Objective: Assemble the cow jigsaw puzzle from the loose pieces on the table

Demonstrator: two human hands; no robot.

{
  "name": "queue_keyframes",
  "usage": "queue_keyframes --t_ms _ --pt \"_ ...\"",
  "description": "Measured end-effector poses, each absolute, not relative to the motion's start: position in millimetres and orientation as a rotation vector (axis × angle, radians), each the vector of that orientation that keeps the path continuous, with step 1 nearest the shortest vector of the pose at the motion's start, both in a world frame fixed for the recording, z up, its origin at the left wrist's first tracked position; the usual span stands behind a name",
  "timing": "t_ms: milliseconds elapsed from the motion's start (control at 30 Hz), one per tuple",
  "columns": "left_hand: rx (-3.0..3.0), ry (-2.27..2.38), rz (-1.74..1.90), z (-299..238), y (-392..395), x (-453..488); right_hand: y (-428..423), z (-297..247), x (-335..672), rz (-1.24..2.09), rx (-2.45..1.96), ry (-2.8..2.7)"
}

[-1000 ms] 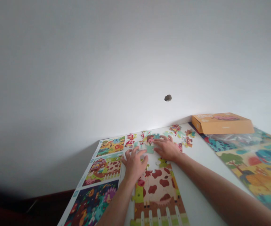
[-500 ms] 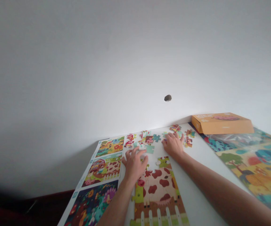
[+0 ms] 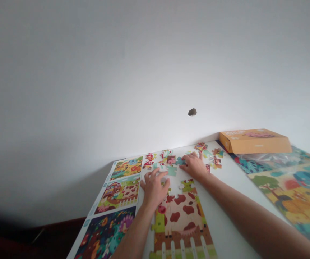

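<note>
My left hand [image 3: 155,187] rests over the table just beyond the upper left corner of a partly joined cow puzzle [image 3: 183,219], its fingers spread. A pale green puzzle piece [image 3: 172,171] lies right by its fingertips. My right hand [image 3: 195,165] reaches among the loose pieces with fingers apart, its thumb and index close to a teal puzzle piece [image 3: 180,161]; whether it touches that piece I cannot tell. Red barn pieces [image 3: 148,164] lie beyond my left hand. A piece with brown and red parts [image 3: 215,162] lies to the right of my right hand.
A printed picture sheet [image 3: 118,196] lies on the left of the white table [image 3: 231,212]. An orange box [image 3: 254,141] stands at the back right, with a clear plastic bag [image 3: 265,158] before it. A finished-looking animal picture [image 3: 292,194] covers the right side. A wall stands behind.
My right hand has shifted left, toward the teal piece, uncovering part of a red piece to its right. My left hand has hardly moved.
</note>
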State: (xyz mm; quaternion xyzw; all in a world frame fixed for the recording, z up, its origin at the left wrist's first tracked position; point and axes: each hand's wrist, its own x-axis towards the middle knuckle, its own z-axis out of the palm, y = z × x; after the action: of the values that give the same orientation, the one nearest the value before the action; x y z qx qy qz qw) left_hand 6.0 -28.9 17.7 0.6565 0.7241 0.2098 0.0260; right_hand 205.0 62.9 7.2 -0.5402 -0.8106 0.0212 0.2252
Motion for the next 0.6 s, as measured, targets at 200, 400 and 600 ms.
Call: queue_keyframes --t_ms 200,400,600 --pt "2.040 2.233 0.671 18 -29 6 61 14 204 -0.042 -1.489 -2.176" --pt "2.063 2.174 0.820 12 -24 4 53 18 206 0.145 -1.241 -2.071" --pt "2.171 2.014 0.926 12 -24 7 48 18 201 0.328 -0.987 -2.163"
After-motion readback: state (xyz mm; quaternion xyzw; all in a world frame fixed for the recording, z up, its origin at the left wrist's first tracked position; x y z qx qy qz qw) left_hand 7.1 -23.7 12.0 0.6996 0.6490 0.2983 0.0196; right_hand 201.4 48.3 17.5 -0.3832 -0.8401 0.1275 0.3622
